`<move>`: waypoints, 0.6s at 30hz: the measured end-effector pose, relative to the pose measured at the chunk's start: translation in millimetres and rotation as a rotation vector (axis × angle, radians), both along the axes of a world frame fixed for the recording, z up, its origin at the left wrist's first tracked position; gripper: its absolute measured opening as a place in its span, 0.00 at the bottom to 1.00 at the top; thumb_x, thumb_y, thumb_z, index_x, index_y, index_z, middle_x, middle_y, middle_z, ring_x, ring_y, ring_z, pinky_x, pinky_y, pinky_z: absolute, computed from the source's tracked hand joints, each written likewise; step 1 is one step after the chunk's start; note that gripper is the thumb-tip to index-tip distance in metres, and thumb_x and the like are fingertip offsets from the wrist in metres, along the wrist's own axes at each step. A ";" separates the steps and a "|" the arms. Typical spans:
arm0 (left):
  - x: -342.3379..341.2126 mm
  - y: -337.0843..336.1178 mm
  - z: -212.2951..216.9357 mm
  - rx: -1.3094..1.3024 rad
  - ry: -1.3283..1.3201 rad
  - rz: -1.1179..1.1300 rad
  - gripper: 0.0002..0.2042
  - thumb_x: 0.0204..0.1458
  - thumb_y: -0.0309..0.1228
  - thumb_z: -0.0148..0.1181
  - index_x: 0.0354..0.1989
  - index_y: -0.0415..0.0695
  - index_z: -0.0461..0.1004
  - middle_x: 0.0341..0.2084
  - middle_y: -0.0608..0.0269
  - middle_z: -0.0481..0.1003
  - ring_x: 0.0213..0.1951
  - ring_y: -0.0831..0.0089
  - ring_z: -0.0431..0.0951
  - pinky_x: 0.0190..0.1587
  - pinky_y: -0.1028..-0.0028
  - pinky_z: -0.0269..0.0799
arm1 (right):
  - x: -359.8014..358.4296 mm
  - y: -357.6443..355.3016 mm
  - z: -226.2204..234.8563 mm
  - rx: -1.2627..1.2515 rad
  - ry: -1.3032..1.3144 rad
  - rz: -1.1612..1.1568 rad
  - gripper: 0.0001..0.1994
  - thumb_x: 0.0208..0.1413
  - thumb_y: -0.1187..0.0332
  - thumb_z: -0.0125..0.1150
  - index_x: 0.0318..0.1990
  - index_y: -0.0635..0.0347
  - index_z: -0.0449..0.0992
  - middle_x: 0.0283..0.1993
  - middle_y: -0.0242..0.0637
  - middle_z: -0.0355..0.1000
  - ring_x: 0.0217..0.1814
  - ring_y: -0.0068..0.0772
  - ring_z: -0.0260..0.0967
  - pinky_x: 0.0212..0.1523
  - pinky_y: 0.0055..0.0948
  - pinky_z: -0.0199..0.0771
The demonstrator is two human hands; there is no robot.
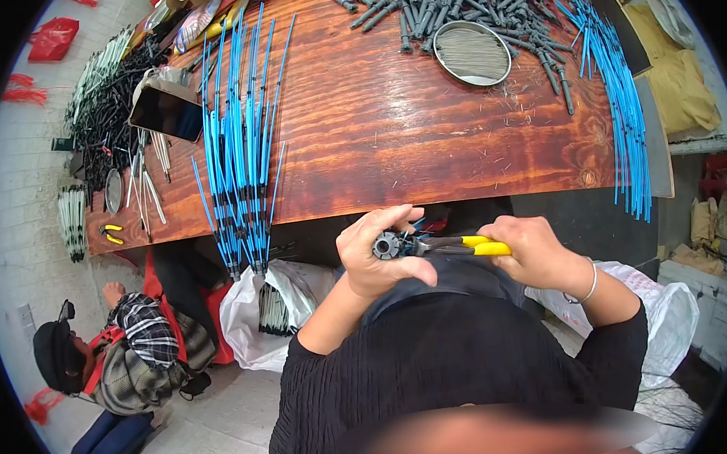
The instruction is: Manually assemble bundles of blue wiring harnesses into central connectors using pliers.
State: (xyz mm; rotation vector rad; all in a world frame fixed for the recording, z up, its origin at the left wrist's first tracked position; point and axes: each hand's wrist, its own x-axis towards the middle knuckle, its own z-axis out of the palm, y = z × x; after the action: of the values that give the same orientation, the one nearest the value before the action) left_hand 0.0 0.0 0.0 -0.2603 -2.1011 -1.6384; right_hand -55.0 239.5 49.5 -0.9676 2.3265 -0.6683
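Note:
In front of my body, just off the table's near edge, my left hand [365,258] curls around a dark grey part with a round, slotted end [387,245]. A bit of blue shows beside it; the rest is hidden by my fingers. My right hand [536,251] grips pliers [486,245] by their yellow handles. Their dark jaws point left and meet the side of the grey part, though exactly what they bite on is too small to tell. Similar dark grey pieces [426,10] lie heaped at the table's far side.
On the wooden table [392,135] stands a round dish of thin pins [472,53]. Blue rods lie in bunches at left [244,143] and right [626,131]. A phone [166,108] and small yellow pliers [112,233] are at left. White sacks [249,327] flank me; another person [135,346] sits at lower left.

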 end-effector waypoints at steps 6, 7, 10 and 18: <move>-5.9 -10.1 0.5 0.008 0.093 -0.293 0.43 0.20 0.59 0.62 0.40 0.31 0.70 0.29 0.50 0.76 0.26 0.69 0.77 0.30 0.76 0.73 | -16.2 4.0 -4.6 -0.102 -0.005 0.104 0.17 0.40 0.71 0.60 0.42 0.58 0.72 0.32 0.39 0.71 0.34 0.41 0.70 0.31 0.36 0.69; -6.1 -10.4 1.3 0.012 0.112 -0.316 0.43 0.20 0.60 0.61 0.40 0.31 0.71 0.29 0.50 0.76 0.26 0.70 0.77 0.30 0.76 0.73 | -17.7 3.0 -4.2 -0.133 -0.029 0.116 0.16 0.40 0.71 0.60 0.41 0.59 0.72 0.32 0.39 0.71 0.34 0.41 0.70 0.31 0.36 0.69; -5.3 -7.5 4.3 0.005 0.104 -0.313 0.43 0.20 0.60 0.61 0.40 0.32 0.71 0.29 0.50 0.76 0.26 0.70 0.76 0.29 0.76 0.73 | -20.6 0.3 -3.4 -0.152 -0.006 0.115 0.16 0.39 0.71 0.60 0.40 0.59 0.72 0.30 0.38 0.70 0.33 0.41 0.70 0.32 0.36 0.69; -7.1 -6.0 0.6 0.035 0.094 -0.287 0.41 0.21 0.58 0.63 0.39 0.33 0.70 0.28 0.52 0.76 0.25 0.70 0.75 0.30 0.76 0.72 | -26.3 -6.4 12.2 -0.114 0.253 0.147 0.14 0.37 0.71 0.61 0.36 0.58 0.72 0.26 0.36 0.68 0.30 0.40 0.67 0.32 0.37 0.66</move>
State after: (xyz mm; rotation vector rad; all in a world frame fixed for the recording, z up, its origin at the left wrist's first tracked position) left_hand -7.1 -6.0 0.6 -0.6403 -2.0355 -1.7817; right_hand -81.3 233.1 61.7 -1.3293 2.4222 -0.6572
